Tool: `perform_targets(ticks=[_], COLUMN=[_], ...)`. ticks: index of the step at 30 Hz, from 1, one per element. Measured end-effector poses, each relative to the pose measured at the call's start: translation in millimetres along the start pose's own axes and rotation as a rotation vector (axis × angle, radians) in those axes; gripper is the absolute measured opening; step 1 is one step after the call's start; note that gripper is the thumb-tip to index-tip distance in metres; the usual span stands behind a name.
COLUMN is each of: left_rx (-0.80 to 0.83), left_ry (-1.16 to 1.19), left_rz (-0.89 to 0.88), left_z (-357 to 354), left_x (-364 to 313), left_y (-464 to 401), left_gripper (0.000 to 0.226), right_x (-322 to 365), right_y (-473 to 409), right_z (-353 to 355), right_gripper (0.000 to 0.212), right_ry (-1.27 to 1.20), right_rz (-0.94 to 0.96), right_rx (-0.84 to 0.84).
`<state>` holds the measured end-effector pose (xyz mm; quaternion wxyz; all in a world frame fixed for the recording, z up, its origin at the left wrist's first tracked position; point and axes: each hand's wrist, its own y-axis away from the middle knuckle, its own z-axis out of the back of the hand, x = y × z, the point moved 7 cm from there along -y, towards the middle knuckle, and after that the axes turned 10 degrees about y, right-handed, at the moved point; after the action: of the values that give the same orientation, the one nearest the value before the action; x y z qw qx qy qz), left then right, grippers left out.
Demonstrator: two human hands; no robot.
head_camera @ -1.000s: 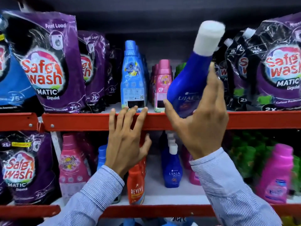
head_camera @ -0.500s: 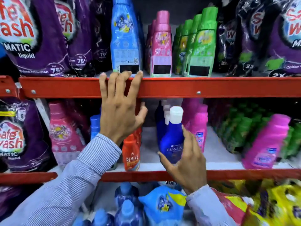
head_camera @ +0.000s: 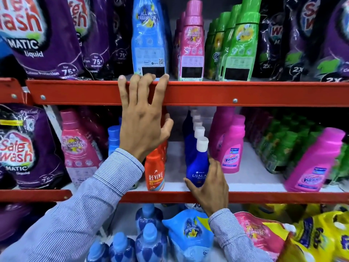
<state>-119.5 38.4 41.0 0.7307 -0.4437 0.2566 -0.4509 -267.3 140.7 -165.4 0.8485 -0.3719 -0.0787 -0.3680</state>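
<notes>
Your right hand [head_camera: 209, 184] curls thumb and fingers [head_camera: 214, 163] round the base of the blue Ujala bottle [head_camera: 197, 165], upright at the middle shelf [head_camera: 249, 179] front, Revive bottle [head_camera: 155, 171] at its 9 o'clock. Your left hand [head_camera: 143, 129], fingers nearly straight, rests on the upper shelf rail [head_camera: 245, 93] at 11 o'clock.

A white-capped blue bottle [head_camera: 197, 167] is being held upright at the front of the middle shelf [head_camera: 255, 179] by the right hand [head_camera: 210, 186], near an orange bottle [head_camera: 155, 171]. The red rail [head_camera: 207, 93] above is being pressed by the left hand [head_camera: 143, 127], its fingers straight.
</notes>
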Motion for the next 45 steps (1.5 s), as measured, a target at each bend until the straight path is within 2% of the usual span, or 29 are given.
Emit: perform_targets(ticks=[7, 9, 12, 15, 20, 23, 27, 32, 40, 45], left_rx=[0.001, -0.023, -0.034, 0.027, 0.240, 0.400, 0.536, 0.633, 0.693, 0.697], left_ry=[0.069, 0.142, 0.245, 0.393, 0.603, 0.585, 0.507, 0.433, 0.358, 0.390], left_rz=[0.076, 0.112, 0.045, -0.025, -0.041, -0.035, 0.029, 0.035, 0.052, 0.105], left_z=[2, 4, -4, -28, -89, -122, -150, -166, -162, -154], left_x=[-8, -18, -55, -98, -155, -171, -170, -167, -162, -153], left_y=[8, 20, 51, 82, 138, 170, 199, 217, 219, 218], left_gripper=[0.091, 0.091, 0.081, 0.073, 0.062, 0.058, 0.064, 0.068, 0.072, 0.070], right_x=[-7, -13, -28, -58, -126, -169, -222, -263, -272, -226], right_y=[7, 10, 16, 19, 22, 20, 11, -13, -23, -20], right_z=[5, 16, 34, 45, 72, 89, 104, 101, 102, 96], right_gripper=[0.102, 0.099, 0.090, 0.084, 0.076, 0.076, 0.092, 0.105, 0.092, 0.091], right_ry=[-0.020, -0.029, -0.007, 0.017, -0.022, -0.055, -0.072, -0.089, -0.042, -0.078], right_rz=[0.030, 0.053, 0.095, 0.074, -0.109, -0.228, -0.422, -0.554, -0.525, -0.412], right_rx=[0.017, -0.030, -0.120, -0.156, -0.256, -0.351, -0.435, -0.360, -0.347, -0.345])
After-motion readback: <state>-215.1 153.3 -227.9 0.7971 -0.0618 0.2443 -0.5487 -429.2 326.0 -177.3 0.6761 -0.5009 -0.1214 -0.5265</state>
